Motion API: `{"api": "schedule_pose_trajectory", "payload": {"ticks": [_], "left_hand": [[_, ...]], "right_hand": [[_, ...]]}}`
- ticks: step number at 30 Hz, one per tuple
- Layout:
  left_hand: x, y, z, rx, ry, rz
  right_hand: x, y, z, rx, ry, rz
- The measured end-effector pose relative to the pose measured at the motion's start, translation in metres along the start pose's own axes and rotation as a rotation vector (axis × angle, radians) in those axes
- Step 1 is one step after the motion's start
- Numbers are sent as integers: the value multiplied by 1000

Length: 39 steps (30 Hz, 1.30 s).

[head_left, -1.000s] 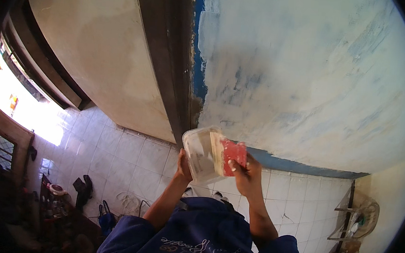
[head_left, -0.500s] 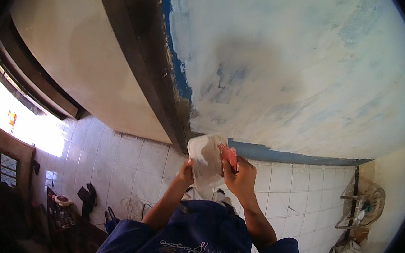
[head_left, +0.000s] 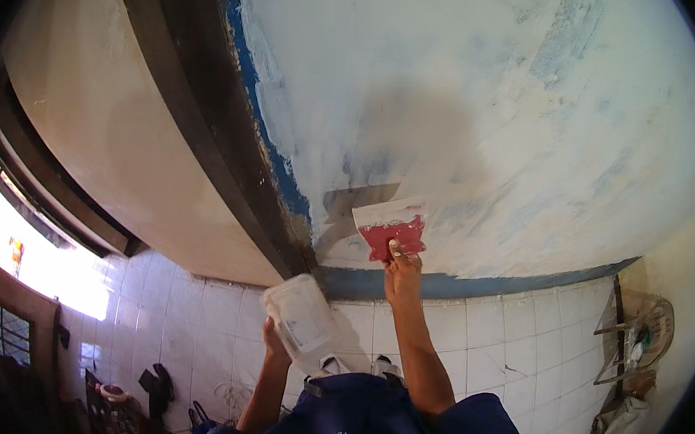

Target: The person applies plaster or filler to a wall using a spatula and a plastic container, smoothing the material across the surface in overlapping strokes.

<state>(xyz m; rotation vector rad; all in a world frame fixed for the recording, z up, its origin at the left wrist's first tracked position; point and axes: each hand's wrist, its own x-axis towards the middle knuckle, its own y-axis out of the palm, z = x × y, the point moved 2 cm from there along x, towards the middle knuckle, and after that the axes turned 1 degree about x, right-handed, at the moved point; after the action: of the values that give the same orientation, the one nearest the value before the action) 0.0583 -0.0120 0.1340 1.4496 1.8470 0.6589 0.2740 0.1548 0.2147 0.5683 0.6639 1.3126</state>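
Observation:
My right hand [head_left: 402,277] grips a red putty knife [head_left: 392,235], thumb laid on its back. The wide blade is smeared with white putty and is raised in front of the wall [head_left: 517,140], its shadow falling to the left; whether the edge touches cannot be told. Patchy white putty covers the wall over blue paint. Lower down, my left hand [head_left: 275,343] holds a translucent plastic tub [head_left: 299,315] by its left side, the tub tilted. How much putty lies in it is hard to make out.
A dark door frame [head_left: 200,116] borders the wall on the left, and a blue strip [head_left: 448,287] runs along its foot. White tiles [head_left: 477,333] cover the floor. A plastic chair [head_left: 641,330] stands at the right; a cluttered table [head_left: 116,411] stands at lower left.
My right hand has lifted the putty knife out of the tub and up to the wall. My left hand and the tub have shifted down and left.

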Motion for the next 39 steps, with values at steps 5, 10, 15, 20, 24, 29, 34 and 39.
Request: {"api": "schedule_pose_trajectory", "payload": {"ticks": [5,10,15,20,24,29,34,39], "left_hand": [[-9,-33,-14,23,31,-86],[-12,-46,-25,-10,1,-115],[-6,-54,-30,11,20,-123],[0,-64,-24,24,-26,-140],[8,-66,-19,60,-80,-155],[6,-48,-21,71,-26,-136],[6,-64,-9,-25,-58,-103],[-2,-52,-7,-67,-53,-125]], "right_hand": [[51,16,-27,134,-31,87],[65,36,-45,230,-47,85],[64,53,-41,190,-59,36],[61,52,-44,40,-19,-181],[65,33,-60,8,-18,-218],[31,-15,-46,-160,-280,-74],[-9,37,76,-730,-762,58],[14,79,118,-1602,-1011,621]]}}
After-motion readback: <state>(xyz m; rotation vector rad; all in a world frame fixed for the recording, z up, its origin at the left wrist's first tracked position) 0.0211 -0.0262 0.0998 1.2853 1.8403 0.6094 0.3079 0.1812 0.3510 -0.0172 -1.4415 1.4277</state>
